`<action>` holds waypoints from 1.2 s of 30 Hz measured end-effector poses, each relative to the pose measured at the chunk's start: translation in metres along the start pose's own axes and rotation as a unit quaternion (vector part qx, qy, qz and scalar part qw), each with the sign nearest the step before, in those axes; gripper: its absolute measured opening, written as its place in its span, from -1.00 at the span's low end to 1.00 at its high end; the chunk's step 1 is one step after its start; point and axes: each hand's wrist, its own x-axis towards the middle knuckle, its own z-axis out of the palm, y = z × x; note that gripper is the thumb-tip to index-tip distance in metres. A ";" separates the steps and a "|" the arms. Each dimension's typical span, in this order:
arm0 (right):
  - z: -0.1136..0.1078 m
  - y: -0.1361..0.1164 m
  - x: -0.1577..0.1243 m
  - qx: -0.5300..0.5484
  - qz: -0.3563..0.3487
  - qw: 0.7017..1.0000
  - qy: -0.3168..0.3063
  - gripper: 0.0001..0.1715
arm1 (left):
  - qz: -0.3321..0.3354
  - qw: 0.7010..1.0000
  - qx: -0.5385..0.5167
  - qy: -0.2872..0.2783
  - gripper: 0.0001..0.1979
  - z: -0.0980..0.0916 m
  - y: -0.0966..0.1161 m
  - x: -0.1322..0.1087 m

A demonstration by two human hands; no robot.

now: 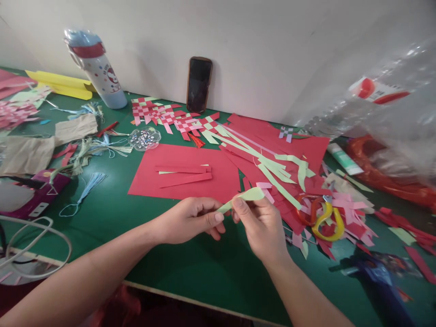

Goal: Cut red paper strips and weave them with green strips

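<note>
Between my two hands is a pale green paper strip (254,194), folded or looped at its right end. My left hand (195,220) pinches its left end between thumb and fingers. My right hand (260,225) grips the strip near the loop. Just beyond them lies a red paper sheet (143,179) with red strips (185,180) and thin green edges on it. More pale green strips (250,147) are spread over red paper to the right. Scissors (329,222) with red and yellow handles rest among paper scraps, right of my right hand.
Woven red, pink and green pieces (170,116) lie along the wall, near a propped phone (199,85) and a bottle (98,72). Tassels (90,184) and a dish of beads (145,138) sit left. A glue stick (344,159), plastic bags and a blue tool (378,277) are right.
</note>
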 end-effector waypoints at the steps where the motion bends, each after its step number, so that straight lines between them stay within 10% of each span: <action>1: 0.002 -0.002 -0.001 -0.007 -0.004 1.000 -0.004 -0.66 | -0.007 1.000 -0.011 -0.001 -0.57 0.001 0.000 0.000; 36: -0.007 0.005 0.008 0.100 -0.003 0.995 -0.019 -0.79 | -0.034 0.982 0.168 0.080 -0.68 0.003 0.002 -0.002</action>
